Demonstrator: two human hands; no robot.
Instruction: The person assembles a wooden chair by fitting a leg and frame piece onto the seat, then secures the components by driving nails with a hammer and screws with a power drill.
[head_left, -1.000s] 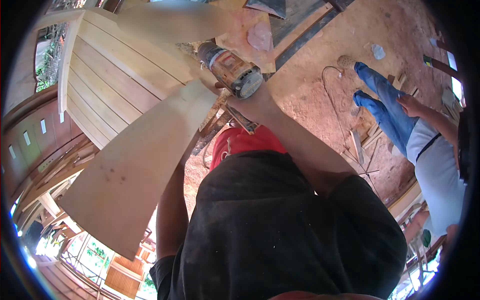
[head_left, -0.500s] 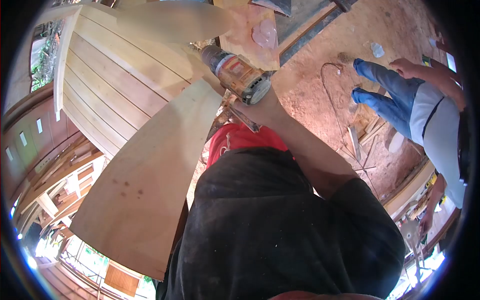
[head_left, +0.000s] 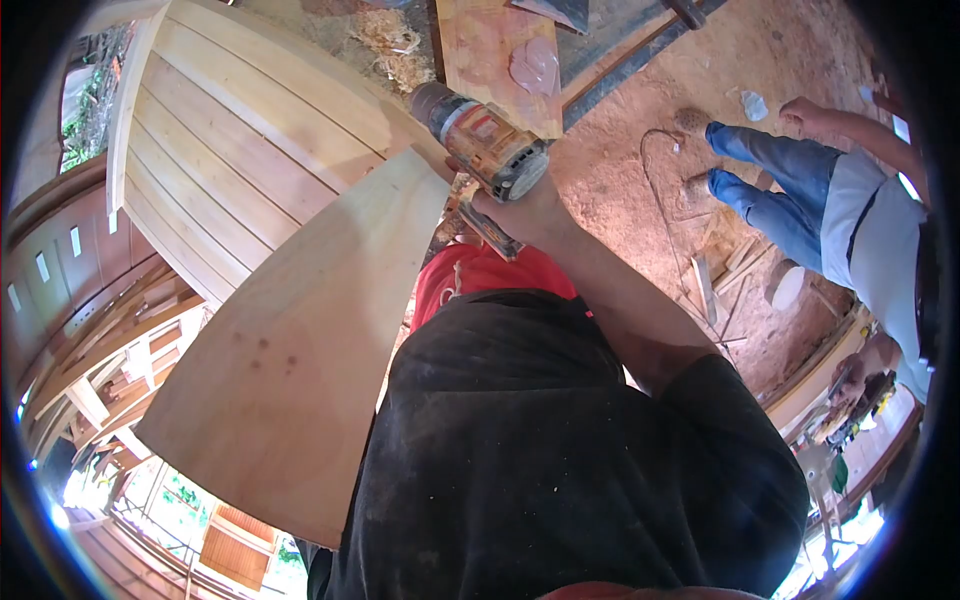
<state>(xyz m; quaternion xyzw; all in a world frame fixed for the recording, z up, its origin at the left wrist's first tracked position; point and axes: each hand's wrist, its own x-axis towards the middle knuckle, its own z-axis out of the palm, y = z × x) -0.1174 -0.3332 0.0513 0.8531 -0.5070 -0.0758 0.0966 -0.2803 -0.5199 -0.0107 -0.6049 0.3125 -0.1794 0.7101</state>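
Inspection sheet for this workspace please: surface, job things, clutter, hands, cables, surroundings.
Surface: reddish dirt floor, dusty.
Job's things: orange power tool by the top corner of a pale curved board; contact cannot be told. A slatted wooden panel lies beyond the board.
Clutter: wood shavings, a plywood sheet, an offcut on the floor.
Hands: right hand, fingers closed around the tool; left hand not seen.
Cables: thin wire looped on the floor.
Surroundings: another person in jeans stands at the right; timber frames at the lower left.
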